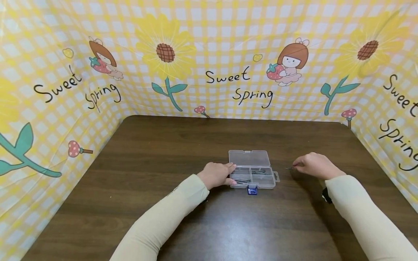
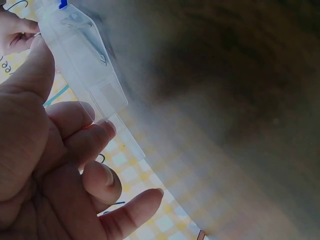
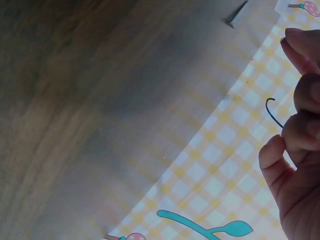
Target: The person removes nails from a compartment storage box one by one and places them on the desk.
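Observation:
A clear plastic compartment box (image 1: 259,186) lies on the table with its lid (image 1: 249,158) folded back and a blue latch (image 1: 252,190) at its front. My left hand (image 1: 216,174) grips the box's left end, thumb at the front and fingers toward the back. Nails (image 1: 241,180) fill the front left compartment, and more nails (image 1: 259,172) lie in the back right one. To the right of the box, a single nail (image 1: 288,168) lies beside my right hand's fingertips. In the right wrist view that nail (image 3: 236,16) shows apart from the right hand (image 3: 305,115), whose fingers are bent loosely.
The brown wooden table (image 1: 163,145) has a rounded back edge. A yellow checked cloth (image 1: 222,43) with flowers and lettering rises behind it and along both sides. A hanging tab (image 1: 277,177) sticks out from the box's right end.

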{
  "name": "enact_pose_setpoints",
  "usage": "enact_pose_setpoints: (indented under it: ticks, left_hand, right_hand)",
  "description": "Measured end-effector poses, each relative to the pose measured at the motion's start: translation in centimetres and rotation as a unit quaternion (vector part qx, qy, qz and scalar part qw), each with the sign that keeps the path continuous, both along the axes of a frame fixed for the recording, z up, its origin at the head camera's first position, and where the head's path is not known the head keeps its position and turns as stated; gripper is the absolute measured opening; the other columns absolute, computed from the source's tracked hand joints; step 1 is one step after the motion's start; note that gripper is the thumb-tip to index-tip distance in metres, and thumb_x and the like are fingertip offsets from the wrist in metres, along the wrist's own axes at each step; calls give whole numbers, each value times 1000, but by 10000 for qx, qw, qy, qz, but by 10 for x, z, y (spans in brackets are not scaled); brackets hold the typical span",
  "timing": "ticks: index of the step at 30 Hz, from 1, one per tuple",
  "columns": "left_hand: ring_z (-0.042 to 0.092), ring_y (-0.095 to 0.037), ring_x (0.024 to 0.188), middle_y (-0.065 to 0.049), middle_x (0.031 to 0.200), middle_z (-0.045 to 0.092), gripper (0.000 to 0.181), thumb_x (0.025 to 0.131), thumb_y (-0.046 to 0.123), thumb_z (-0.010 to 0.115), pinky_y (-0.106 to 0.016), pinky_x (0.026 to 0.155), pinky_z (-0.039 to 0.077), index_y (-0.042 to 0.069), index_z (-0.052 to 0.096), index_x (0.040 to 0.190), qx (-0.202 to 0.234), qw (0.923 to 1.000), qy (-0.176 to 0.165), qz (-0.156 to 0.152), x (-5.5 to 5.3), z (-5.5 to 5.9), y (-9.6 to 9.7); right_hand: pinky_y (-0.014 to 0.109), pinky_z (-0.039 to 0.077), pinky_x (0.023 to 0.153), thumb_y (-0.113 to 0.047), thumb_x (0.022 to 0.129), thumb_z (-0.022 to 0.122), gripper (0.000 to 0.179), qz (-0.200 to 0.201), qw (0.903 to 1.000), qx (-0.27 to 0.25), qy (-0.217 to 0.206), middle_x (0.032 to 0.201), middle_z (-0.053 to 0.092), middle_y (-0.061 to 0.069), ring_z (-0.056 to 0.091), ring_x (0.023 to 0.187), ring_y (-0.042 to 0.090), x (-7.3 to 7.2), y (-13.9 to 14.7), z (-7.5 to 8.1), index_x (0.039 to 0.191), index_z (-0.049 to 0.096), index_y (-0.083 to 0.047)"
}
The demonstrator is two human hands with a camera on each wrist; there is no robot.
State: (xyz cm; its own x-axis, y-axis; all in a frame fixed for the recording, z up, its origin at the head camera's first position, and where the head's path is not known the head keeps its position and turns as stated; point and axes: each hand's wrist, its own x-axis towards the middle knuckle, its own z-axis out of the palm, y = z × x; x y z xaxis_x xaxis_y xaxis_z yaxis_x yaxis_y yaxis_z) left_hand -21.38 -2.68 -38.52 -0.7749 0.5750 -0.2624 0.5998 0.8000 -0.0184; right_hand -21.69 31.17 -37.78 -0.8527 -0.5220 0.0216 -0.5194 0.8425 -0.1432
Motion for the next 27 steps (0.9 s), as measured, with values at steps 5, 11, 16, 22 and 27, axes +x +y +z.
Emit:
enact_pose_setpoints:
  ticks: [5, 11, 16, 22, 27]
  left_hand:
    - [53, -18, 123, 3, 148, 40, 68, 91, 52, 54, -37, 81, 51, 18, 39, 148, 18, 10000, -33, 25, 0, 0, 0]
    - [53, -19, 123, 3, 148, 40, 68, 91, 52, 55, -37, 82, 50, 18, 40, 148, 29, 10000, -43, 35, -1, 0, 0]
    - [53, -19, 122, 3, 148, 41, 68, 91, 52, 55, -37, 82, 50, 18, 41, 147, 29, 10000, -13, 14, -1, -1, 0]
    - [53, -19, 122, 3, 148, 41, 68, 91, 51, 55, -37, 81, 51, 18, 40, 148, 51, 10000, -27, 24, -1, -1, 0]
    - [55, -19, 120, 3, 148, 41, 67, 91, 52, 55, -37, 79, 51, 19, 40, 148, 26, 10000, 1, 18, -1, -1, 0]
  right_hand:
    - [44, 52, 65, -9, 85, 69, 10, 25, 9999, -118, 58, 87, 72, 8, 68, 78, 26, 3, -3, 2, 92, 75, -4]
    - [44, 52, 67, -9, 85, 68, 10, 205, 9994, -267, 68, 87, 72, 7, 68, 78, 25, 5, -11, 0, 92, 75, -5]
    - [42, 53, 66, -9, 86, 68, 9, 435, 9981, -397, 184, 85, 72, 4, 68, 75, 20, 6, -21, -1, 91, 75, -5]
    - [37, 52, 63, -9, 86, 68, 9, 681, 9963, -531, 45, 83, 72, 0, 65, 70, 11, 5, -38, 1, 90, 75, -7]
    - [33, 52, 61, -7, 84, 69, 8, 910, 9946, -485, -60, 82, 72, -1, 61, 65, 5, 3, -52, 1, 89, 76, -7]
